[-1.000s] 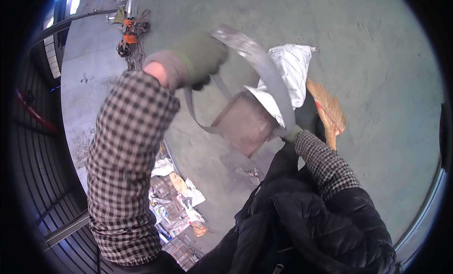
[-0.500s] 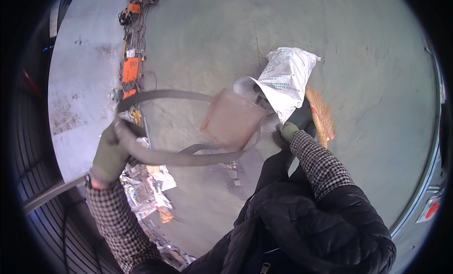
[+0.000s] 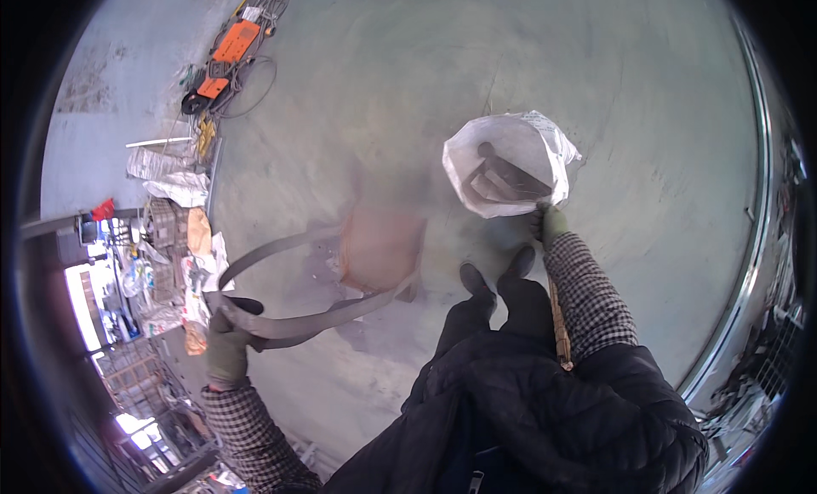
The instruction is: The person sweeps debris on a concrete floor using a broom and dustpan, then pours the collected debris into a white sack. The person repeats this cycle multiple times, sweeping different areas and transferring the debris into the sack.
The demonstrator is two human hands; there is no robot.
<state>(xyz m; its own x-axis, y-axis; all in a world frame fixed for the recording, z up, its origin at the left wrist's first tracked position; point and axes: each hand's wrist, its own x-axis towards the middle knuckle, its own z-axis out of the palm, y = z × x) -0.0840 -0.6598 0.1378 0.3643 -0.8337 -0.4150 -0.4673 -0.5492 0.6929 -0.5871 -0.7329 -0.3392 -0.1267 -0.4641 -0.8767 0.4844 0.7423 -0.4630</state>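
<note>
My left hand, in a green work glove, is closed around the grey looped strap handle of what looks like a makeshift dustpan. Its brown, square pan hangs above the floor, slightly blurred. My gloved right hand grips the near rim of a white woven sack. The sack's mouth gapes upward, showing flat grey-brown pieces inside that I cannot name. Beneath my right forearm a straw broom shows only in part, its rest hidden by the arm.
My shoes stand on the grey-green floor just short of the sack. Orange machines with tangled cables lie along the left edge. Below them are piled bags and scraps. A metal rail curves along the right.
The dustpan has swung left and toward me, away from the sack. The sack's mouth has turned upward and opened wide. My left hand has come lower; more of the left-hand clutter shows.
</note>
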